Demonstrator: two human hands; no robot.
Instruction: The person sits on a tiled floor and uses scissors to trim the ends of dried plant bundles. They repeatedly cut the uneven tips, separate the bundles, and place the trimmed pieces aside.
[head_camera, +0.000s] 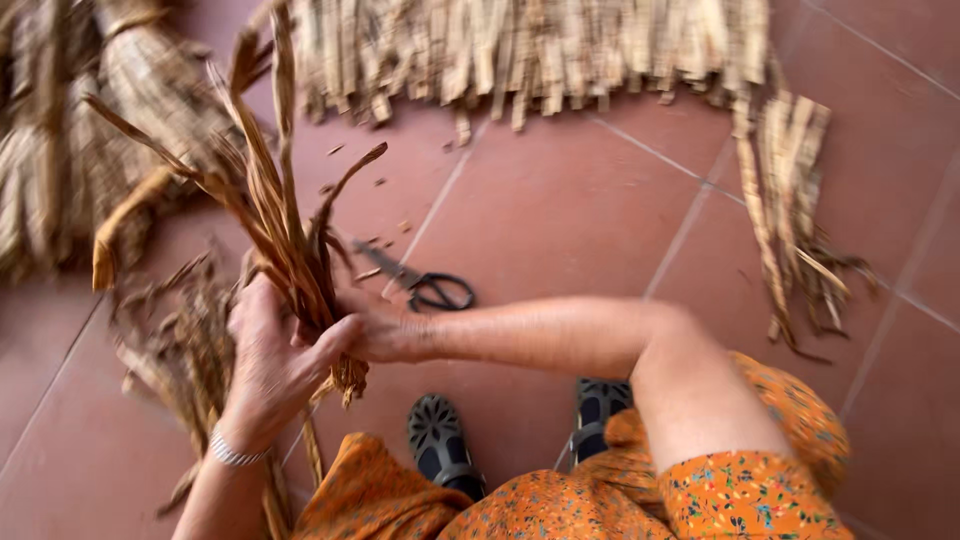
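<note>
Risks, as judged:
- Bundle of long dry brown plant strips (285, 235): held upright above the floor, fanning out at the top. The left hand (268, 365) is closed around its lower end; the right hand (378, 335) closes on the same spot from the other side. Loose outer strips could slip free if either grasp slackens, and brittle tips could snap where they bend.
- Black-handled scissors (425, 288): lying on the floor just beyond the hands, near the black sandals (440, 440); a careless reach or step could catch the blades.

Surface and room:
- Floor of large reddish-brown tiles (560, 220) with pale joints.
- Row of pale cut strips (520, 50) along the far edge.
- Small woven strip piece (790, 190) at the right.
- Blurred woven heap (90, 130) at the left.
- Scattered scraps.
</note>
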